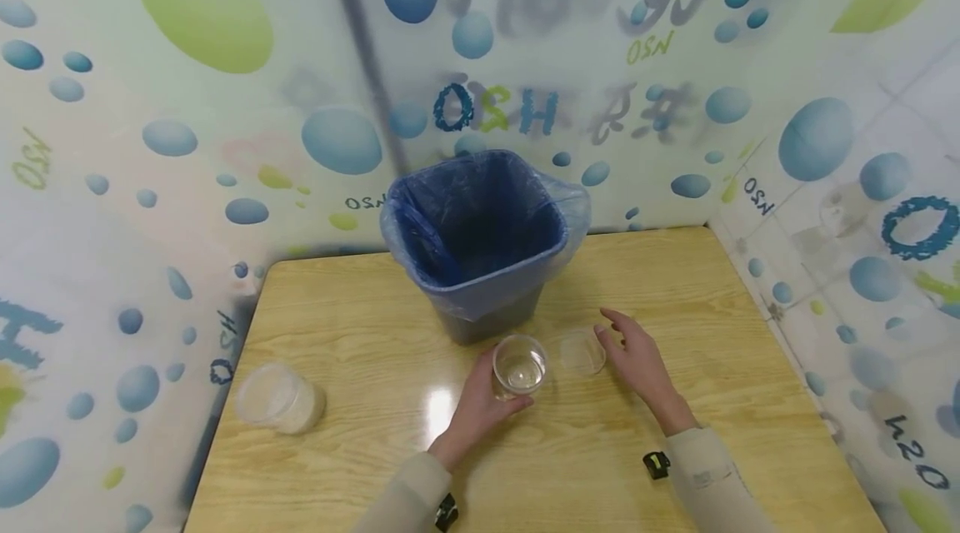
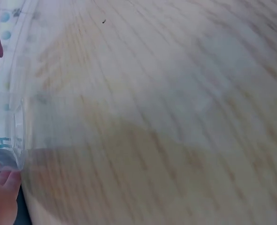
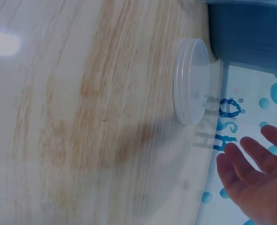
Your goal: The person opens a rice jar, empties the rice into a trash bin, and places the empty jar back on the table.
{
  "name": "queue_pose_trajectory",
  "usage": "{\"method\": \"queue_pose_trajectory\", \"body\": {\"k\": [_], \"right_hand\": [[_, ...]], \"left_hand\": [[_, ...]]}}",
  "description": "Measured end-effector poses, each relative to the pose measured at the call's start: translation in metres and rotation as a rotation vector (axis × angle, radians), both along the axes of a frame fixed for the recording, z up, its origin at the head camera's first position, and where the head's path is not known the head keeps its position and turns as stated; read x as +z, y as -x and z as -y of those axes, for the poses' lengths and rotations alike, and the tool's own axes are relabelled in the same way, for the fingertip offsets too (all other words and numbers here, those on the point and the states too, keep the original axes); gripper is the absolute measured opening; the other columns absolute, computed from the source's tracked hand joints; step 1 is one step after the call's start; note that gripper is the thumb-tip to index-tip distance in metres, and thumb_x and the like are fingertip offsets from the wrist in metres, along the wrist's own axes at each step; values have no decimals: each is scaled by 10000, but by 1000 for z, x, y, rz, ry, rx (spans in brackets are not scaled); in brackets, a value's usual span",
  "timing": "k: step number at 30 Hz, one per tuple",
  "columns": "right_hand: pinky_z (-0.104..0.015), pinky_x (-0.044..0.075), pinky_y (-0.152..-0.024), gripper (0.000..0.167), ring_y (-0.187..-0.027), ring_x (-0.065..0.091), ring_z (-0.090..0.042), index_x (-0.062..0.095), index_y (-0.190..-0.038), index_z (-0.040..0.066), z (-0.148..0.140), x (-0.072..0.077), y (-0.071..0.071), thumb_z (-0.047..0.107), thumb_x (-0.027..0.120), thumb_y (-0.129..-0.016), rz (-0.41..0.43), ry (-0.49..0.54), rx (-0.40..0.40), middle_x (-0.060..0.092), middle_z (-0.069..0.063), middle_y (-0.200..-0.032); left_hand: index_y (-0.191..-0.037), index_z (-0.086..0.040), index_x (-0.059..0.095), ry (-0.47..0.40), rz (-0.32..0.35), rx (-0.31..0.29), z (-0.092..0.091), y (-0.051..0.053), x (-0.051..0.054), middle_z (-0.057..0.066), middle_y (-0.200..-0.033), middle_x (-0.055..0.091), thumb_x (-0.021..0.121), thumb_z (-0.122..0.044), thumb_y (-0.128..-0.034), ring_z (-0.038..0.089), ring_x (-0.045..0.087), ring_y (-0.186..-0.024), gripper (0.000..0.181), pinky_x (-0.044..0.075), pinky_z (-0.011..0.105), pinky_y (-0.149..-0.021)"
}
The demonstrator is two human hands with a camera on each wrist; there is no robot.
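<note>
A clear round cup [image 1: 519, 365] with clear liquid in it stands in my left hand [image 1: 480, 408], whose fingers and thumb curl round its sides. In the left wrist view the cup [image 2: 4, 126] is at the left edge, the left hand [image 2: 1, 201] low beside it. Clear round lids [image 1: 582, 352] lie on the table right of the cup; in the right wrist view they look like a thin stack [image 3: 192, 82]. My right hand [image 1: 636, 358] hovers just right of them, fingers relaxed and spread, holding nothing; the right wrist view shows it [image 3: 258, 171] apart from the lids.
A blue bin [image 1: 491, 321] with a translucent bag over its rim stands at the back of the wooden table [image 1: 360, 466], behind the cup. Another clear container [image 1: 281, 400] stands at the left. Patterned walls enclose the back and sides. A small dark object [image 1: 656, 465] is by the right wrist.
</note>
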State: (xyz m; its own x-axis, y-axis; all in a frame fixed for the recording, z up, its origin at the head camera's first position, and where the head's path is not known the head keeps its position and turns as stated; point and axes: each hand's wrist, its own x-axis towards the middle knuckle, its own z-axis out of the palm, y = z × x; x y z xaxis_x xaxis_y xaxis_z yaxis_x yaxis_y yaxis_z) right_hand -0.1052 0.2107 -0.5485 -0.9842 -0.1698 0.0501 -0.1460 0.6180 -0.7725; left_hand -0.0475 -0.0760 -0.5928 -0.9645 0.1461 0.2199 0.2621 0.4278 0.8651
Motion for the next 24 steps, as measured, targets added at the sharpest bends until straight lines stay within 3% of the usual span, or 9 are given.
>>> {"method": "queue_pose_trajectory", "body": {"k": [6,12,14,19,24], "right_hand": [[-620,471,-1010,566,-1335,501,-466,476,-1501,-24,2,2,2,380,476,-1105,-11,13,-6,498,-263,-1503],[-632,452,-1027,571,-1356,472,-471,440,-1528,-23,2,3,2,369,457,-1113,-26,30,-9,477,-275,-1515],[-630,451,-1030,576,-1356,473,-466,436,-1533,-18,2,4,3,374,459,-1112,-25,35,-16,478,-274,-1514],[-634,441,-1036,582,-1355,468,-466,422,-1541,-13,1,9,3,379,452,-1112,-32,31,-26,465,-276,-1521],[-661,428,-1031,570,-1346,467,-481,419,-1542,-19,-1,18,3,358,448,-1116,-69,33,-33,458,-291,-1520]], "left_hand": [[-1482,16,440,37,3,7,2,0,-5,212,-1421,562,985,-199,-664,375,549,-1314,1007,428,529,-1105],[-1534,33,360,97,23,-31,6,-1,-2,266,-1509,467,988,-239,-658,418,454,-1404,1111,379,540,-1148],[-1557,21,342,91,37,-52,10,-4,3,246,-1543,441,965,-280,-698,400,423,-1435,1103,359,539,-1163],[-1544,51,365,63,-4,-65,33,-17,20,243,-1538,444,783,-288,-876,405,415,-1437,857,360,585,-1143],[-1494,38,446,68,-125,-22,64,-26,36,220,-1477,520,700,-193,-907,384,496,-1367,680,444,573,-1064]]}}
